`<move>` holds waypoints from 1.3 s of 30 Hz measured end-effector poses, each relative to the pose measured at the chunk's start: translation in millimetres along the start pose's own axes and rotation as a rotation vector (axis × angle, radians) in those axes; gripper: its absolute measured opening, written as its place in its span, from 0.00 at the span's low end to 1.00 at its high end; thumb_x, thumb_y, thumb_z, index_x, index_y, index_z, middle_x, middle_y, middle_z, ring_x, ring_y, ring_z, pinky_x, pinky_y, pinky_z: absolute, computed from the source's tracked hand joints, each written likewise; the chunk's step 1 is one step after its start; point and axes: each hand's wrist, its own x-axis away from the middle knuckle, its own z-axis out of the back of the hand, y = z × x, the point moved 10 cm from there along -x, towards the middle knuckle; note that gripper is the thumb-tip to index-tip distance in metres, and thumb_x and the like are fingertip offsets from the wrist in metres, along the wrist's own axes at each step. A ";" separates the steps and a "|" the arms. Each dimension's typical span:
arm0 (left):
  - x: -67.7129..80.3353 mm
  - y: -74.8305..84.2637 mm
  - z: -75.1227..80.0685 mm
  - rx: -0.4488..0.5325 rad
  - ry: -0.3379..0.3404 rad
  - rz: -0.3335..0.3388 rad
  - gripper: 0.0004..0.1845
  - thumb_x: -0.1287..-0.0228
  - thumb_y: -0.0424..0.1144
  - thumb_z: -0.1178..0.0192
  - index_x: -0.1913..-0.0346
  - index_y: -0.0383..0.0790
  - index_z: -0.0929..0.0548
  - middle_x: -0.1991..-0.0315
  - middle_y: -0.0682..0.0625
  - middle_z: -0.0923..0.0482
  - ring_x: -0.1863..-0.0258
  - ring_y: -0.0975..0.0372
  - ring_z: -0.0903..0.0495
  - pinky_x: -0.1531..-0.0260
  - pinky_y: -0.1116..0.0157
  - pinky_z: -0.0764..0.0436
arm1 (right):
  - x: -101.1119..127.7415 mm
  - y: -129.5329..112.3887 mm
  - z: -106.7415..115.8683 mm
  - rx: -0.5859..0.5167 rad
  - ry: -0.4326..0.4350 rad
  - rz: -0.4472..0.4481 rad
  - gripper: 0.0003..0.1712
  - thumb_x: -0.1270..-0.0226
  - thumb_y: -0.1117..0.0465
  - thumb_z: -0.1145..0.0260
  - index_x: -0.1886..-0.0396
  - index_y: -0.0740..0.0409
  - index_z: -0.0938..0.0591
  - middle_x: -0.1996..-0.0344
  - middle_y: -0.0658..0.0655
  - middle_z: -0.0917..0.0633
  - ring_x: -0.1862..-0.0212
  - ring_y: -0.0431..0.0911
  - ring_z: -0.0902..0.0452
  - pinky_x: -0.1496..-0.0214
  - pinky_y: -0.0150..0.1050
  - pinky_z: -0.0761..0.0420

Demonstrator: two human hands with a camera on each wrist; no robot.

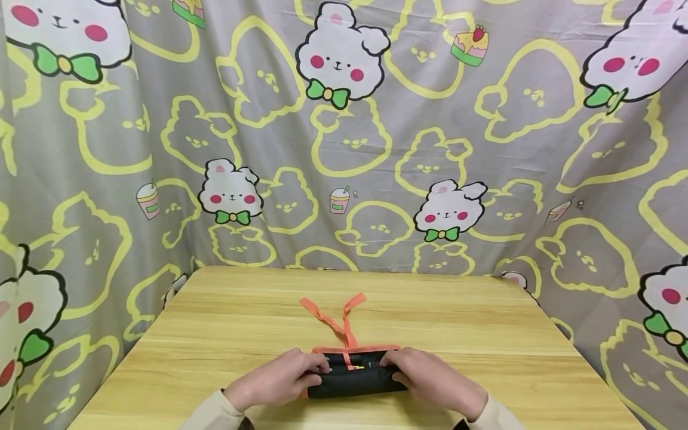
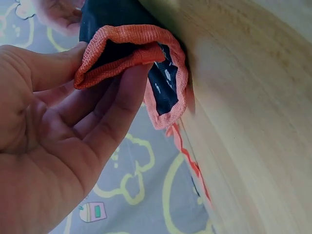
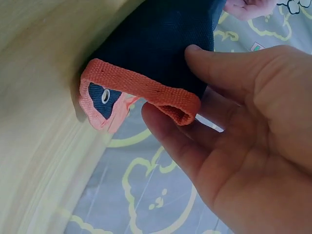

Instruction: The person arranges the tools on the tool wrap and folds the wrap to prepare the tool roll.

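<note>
The left hand (image 1: 282,377) and the right hand (image 1: 430,375) each grip one end of a rolled black fabric pouch (image 1: 355,375) trimmed in orange binding, fingers curled over its top and thumbs tucked at the near side. The roll lies between the hands, crosswise on the wooden table (image 1: 484,334), close to the table's near edge and about midway along its width.

From the head view the roll's ends are covered by the hands. The left wrist view opens up that end: the left hand (image 2: 63,126) pinches a folded orange hem (image 2: 122,51) between thumb and fingers, with a dark lining showing inside the layers and the pouch pressed against the table. The right wrist view shows the other end: the right hand (image 3: 234,126) wraps the black pouch (image 3: 161,44), thumb on top, fingers under a loop of orange binding (image 3: 146,90), and a small metal eyelet (image 3: 106,96) sits in the inner layer, which no other view reveals.

Only the head view shows the two orange tie ribbons (image 1: 338,313), which run from the pouch's far edge away from the hands and fork on the tabletop. What the roll contains cannot be made out. Behind and beside the table hangs a grey curtain (image 1: 344,149) printed with cartoon bears and yellow outlines; both sleeves are cut off at the bottom edge.
</note>
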 end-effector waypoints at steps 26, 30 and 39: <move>-7.4 -0.5 3.3 -0.083 0.102 -0.043 0.08 0.26 0.30 0.41 0.54 0.48 0.22 0.61 0.58 0.16 0.64 0.74 0.21 0.63 0.73 0.19 | -5.5 12.7 0.6 -0.256 0.059 0.112 0.10 0.21 0.65 0.42 0.48 0.48 0.19 0.55 0.47 0.12 0.56 0.33 0.17 0.57 0.34 0.17; -7.3 6.4 2.6 -0.213 0.130 -0.042 0.11 0.29 0.26 0.39 0.59 0.48 0.21 0.62 0.60 0.19 0.66 0.74 0.25 0.63 0.73 0.20 | -6.4 10.5 1.5 -0.247 0.117 0.117 0.08 0.22 0.66 0.41 0.49 0.51 0.22 0.62 0.45 0.14 0.65 0.30 0.23 0.62 0.31 0.22; -2.5 4.8 4.7 -0.256 0.142 0.044 0.07 0.29 0.45 0.34 0.53 0.50 0.17 0.58 0.59 0.19 0.67 0.73 0.25 0.65 0.70 0.20 | -6.4 11.7 4.6 -0.127 0.213 0.063 0.08 0.25 0.66 0.37 0.56 0.48 0.24 0.67 0.43 0.16 0.67 0.32 0.22 0.67 0.34 0.23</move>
